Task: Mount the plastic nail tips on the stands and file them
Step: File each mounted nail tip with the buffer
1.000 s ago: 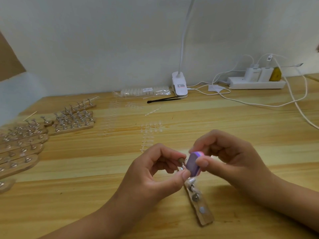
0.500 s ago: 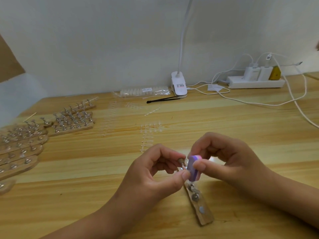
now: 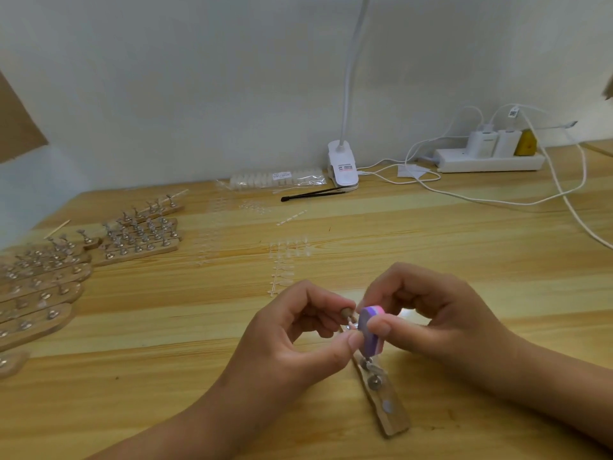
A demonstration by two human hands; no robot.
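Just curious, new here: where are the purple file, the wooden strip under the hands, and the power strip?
purple file (image 3: 372,345), head view, its purple face
wooden strip (image 3: 396,423), head view, its bare near end
power strip (image 3: 491,164), head view, its white front

Both hands held close together at centre, fingers curled.
Left hand (image 3: 298,330) is pinched, thumb and forefinger, on a small stand (image 3: 347,316); a purple file block (image 3: 370,333) is pinched by right hand (image 3: 441,317); forearms are angled inward from below.

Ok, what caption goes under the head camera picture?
Left hand pinches a small nail stand; right hand holds a purple buffer block beside it.
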